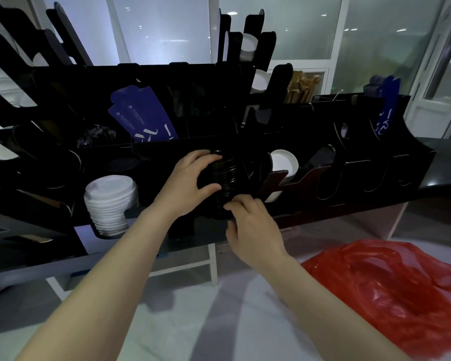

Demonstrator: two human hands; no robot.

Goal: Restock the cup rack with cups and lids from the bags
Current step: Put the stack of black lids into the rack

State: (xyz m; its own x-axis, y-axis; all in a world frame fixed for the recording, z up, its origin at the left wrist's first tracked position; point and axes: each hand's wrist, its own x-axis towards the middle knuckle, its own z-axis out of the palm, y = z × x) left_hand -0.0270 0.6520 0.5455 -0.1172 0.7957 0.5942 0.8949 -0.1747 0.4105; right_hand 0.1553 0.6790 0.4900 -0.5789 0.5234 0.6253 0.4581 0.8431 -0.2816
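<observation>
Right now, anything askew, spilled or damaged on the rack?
Nothing spilled or visibly damaged. The white lid stack leans in its rack slot, left of the black lid stack that the left hand and right hand grip. The red bag lies crumpled, lower right. Dark rack; small faults could hide.

Dim foreground against bright backlit windows (162, 29), black rack (375, 162) losing detail, with wide-angle bending at edges.

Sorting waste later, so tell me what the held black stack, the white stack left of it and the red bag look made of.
Black stack: likely thin moulded plastic, faintly glossy; its nested ribbed rims catch light. White stack: probably similar plastic, matte; domed top, layered rims. Red bag: thin plastic film, translucent, crinkled with shiny creases.
</observation>
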